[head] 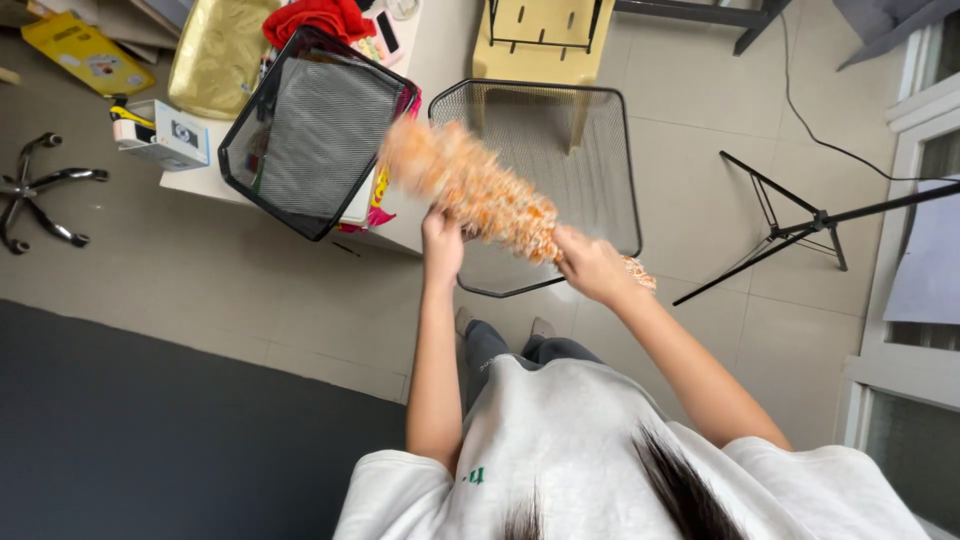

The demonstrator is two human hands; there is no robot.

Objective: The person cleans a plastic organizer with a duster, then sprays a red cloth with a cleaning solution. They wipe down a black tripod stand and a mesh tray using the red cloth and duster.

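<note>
A fluffy orange and white duster (470,185) slants from upper left to lower right in front of me, blurred at its far end. My right hand (590,265) is closed around its lower end near the handle. My left hand (442,245) holds a black wire mesh basket (610,150) by its near rim, just under the duster. The duster lies across the basket's open face. My grey shirt and both forearms fill the lower part of the view.
A second black mesh basket (310,130) leans on a white table (200,180) cluttered with a small box, gold bag and red cloth. A wooden rack (540,35) stands behind. A black tripod (800,225) spreads at right, a chair base (40,190) at left.
</note>
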